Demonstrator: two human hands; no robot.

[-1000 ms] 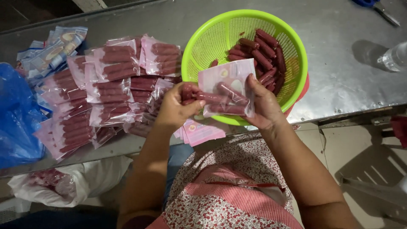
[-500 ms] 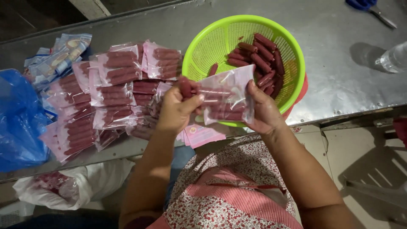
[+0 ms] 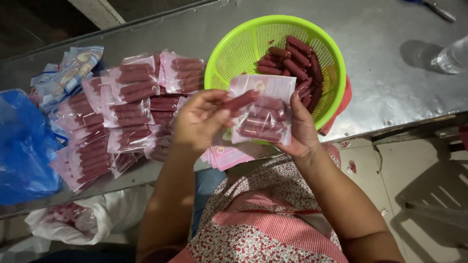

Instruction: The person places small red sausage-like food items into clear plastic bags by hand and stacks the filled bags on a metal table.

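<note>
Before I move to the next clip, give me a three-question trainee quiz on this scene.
1. True or false: the right hand holds a clear pouch with sausages inside.
2. What does the left hand push into the pouch?
3. The loose sausages lie in: A) blue bag B) green basket C) bottle.

Key: 1 true. 2 a sausage. 3 B.

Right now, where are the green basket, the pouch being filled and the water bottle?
green basket (image 3: 229, 51), head view, bare inner wall on its left.
pouch (image 3: 263, 114), head view, clear front over the sausages.
water bottle (image 3: 452, 56), head view, its clear side.
</note>
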